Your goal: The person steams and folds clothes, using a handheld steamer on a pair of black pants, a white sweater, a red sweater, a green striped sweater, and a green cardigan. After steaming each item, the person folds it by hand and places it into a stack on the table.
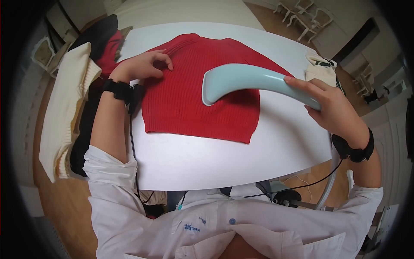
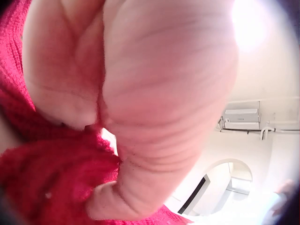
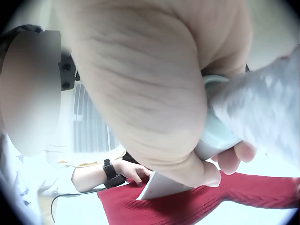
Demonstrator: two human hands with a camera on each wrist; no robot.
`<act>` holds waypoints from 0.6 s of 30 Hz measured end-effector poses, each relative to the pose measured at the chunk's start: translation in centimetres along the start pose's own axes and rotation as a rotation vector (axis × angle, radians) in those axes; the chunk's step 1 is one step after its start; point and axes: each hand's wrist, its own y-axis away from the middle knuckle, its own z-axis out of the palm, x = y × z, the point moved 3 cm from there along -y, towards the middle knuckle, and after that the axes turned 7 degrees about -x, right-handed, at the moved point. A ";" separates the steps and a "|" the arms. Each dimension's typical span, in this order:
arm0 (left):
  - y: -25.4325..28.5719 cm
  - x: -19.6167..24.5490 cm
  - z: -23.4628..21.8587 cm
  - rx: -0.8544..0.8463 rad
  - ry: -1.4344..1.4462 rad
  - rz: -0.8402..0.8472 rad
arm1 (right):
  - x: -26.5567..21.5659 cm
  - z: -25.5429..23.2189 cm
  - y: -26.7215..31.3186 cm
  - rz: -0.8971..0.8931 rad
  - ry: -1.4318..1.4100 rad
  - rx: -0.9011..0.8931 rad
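A red ribbed sweater (image 1: 194, 118) lies spread on a white board. My left hand (image 1: 144, 65) rests at its left side, fingers bent loosely, thumb apart from the index finger. In the left wrist view that hand (image 2: 164, 93) touches bunched red knit (image 2: 61, 178); its fingertips are partly hidden. My right hand (image 1: 334, 108) grips the handle of a pale blue curved device (image 1: 241, 77), index finger along its top. The device's wide flat end is over the middle of the sweater; contact cannot be told. The right wrist view shows the fingers of this hand (image 3: 154, 89) around the handle (image 3: 218, 136).
Folded cream knitwear (image 1: 62, 112) and dark garments lie left of the white board (image 1: 207, 162). Another cream garment (image 1: 321, 71) is at the board's right edge. A grey hose (image 1: 328, 190) and thin black cables run near the board's front edge. White chairs stand behind.
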 end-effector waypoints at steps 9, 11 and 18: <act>-0.1 0.8 0.0 -0.051 -0.081 0.021 | -3.0 1.8 -2.2 -0.258 -0.055 0.071; -0.1 0.6 -0.1 -0.053 -0.088 0.021 | -3.8 2.4 -3.4 -0.271 -0.062 0.084; -0.2 -0.3 -0.2 -0.080 0.026 0.004 | -4.2 3.3 -3.6 -0.279 -0.104 0.093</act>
